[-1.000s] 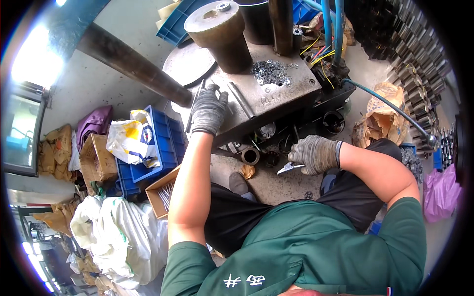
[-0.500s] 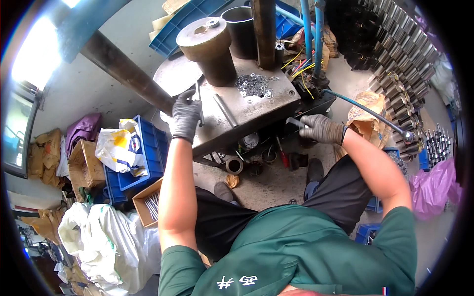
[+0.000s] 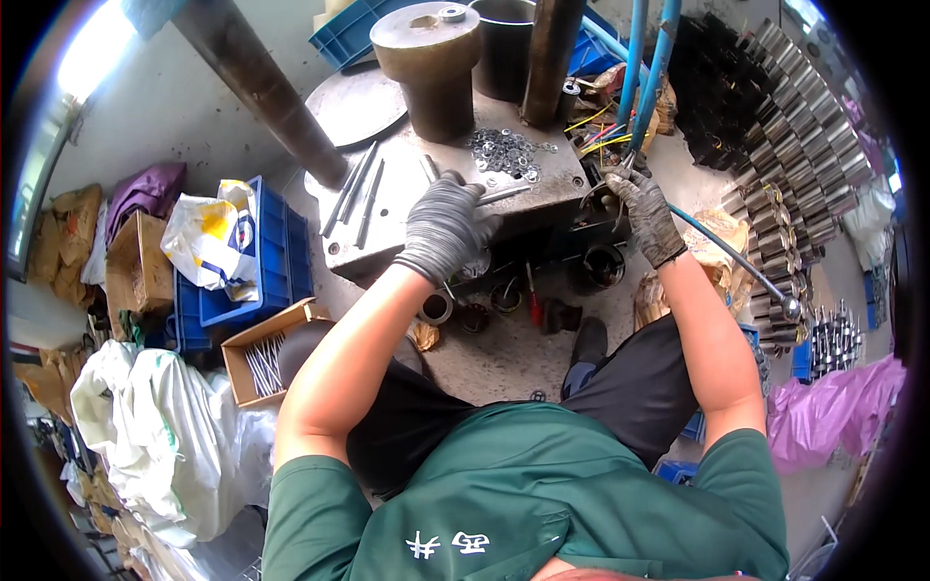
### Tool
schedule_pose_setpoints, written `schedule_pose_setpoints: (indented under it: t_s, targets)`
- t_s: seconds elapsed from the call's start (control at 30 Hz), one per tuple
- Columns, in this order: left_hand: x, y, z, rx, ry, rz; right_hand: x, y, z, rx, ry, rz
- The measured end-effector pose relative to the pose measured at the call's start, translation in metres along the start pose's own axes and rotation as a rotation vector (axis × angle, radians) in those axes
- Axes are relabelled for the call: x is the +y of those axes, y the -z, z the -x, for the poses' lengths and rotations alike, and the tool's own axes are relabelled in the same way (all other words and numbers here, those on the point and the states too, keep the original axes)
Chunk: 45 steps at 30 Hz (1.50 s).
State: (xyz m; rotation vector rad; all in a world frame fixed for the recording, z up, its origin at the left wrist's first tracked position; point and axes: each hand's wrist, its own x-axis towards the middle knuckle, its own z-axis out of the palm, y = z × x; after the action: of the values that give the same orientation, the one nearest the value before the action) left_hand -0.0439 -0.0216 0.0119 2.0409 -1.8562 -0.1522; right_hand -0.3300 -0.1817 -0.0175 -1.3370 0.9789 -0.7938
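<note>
My left hand (image 3: 444, 229), in a grey knit glove, is closed at the front of the metal press table (image 3: 354, 254). A metal rod (image 3: 506, 194) sticks out to the right from its fingers. Behind that hand, the end of another rod (image 3: 429, 168) shows; the hand hides the rest. Several slim metal rods (image 3: 351, 198) lie on the table's left part. My right hand (image 3: 639, 205), gloved in darker grey, is at the table's right corner, beside the blue pipes (image 3: 655, 82). Its fingers are curled round something thin, too small to make out. A pile of small washers (image 3: 504, 155) lies between the hands.
A heavy mushroom-shaped metal block (image 3: 426, 73) and steel columns (image 3: 554, 63) rise from the table. At left are blue crates (image 3: 283, 257) and a carton of rods (image 3: 232, 360). Stacked metal cylinders (image 3: 804, 116) stand at right; cups and a red-handled tool (image 3: 535, 305) sit below.
My left hand has moved right from the rods, and the rod it held now lies with others on the table. My right hand has risen toward the table's right corner. The view has shifted.
</note>
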Motion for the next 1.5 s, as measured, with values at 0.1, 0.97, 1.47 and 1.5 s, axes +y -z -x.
schedule_pose_setpoints:
  t_s: [0.1,0.97,1.47,1.5]
  targets:
    - [0.006,0.001,0.0,-0.065,-0.016,-0.082,0.002,-0.005,-0.003,-0.025,-0.035,0.017]
    - [-0.034,-0.006,-0.005,0.099,-0.046,0.024,-0.011,-0.019,0.005,-0.118,-0.171,-0.548]
    - [-0.005,-0.021,0.016,0.05,-0.103,0.067,-0.036,-0.039,0.033,-0.468,-0.378,-0.521]
    - [-0.008,-0.021,0.018,0.094,-0.044,0.19,-0.043,-0.047,0.043,-0.381,-0.362,-0.377]
